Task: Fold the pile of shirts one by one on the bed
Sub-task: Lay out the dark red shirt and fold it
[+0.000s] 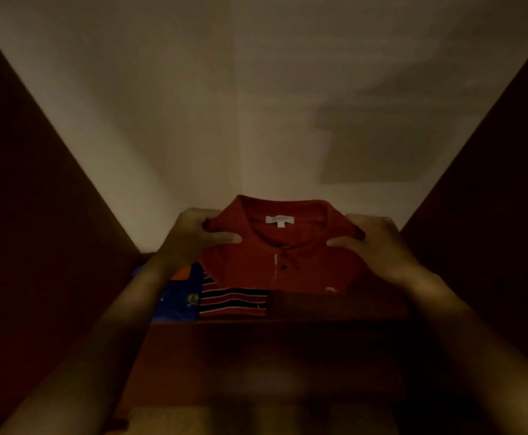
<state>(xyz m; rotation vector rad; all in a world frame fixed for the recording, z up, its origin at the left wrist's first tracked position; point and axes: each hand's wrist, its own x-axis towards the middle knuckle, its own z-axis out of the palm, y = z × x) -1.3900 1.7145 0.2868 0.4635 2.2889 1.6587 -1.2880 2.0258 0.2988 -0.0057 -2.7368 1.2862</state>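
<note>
While the folded red polo shirt (283, 262) is held over the striped shirt (232, 301) and blue shirt (181, 301), I see left hand (193, 237) and right hand (378, 243) each pinching one of its shoulders. Soft, light knit, I'd judge; it'll sag unless held at both sides.

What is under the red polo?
A red, navy and white striped shirt shows beneath the red polo, beside a blue shirt. Whatever lies under the rest of the polo is covered.

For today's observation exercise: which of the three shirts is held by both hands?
The red polo shirt, gripped at its shoulders by the left hand and right hand; the striped shirt and blue shirt lie below, unheld.
</note>
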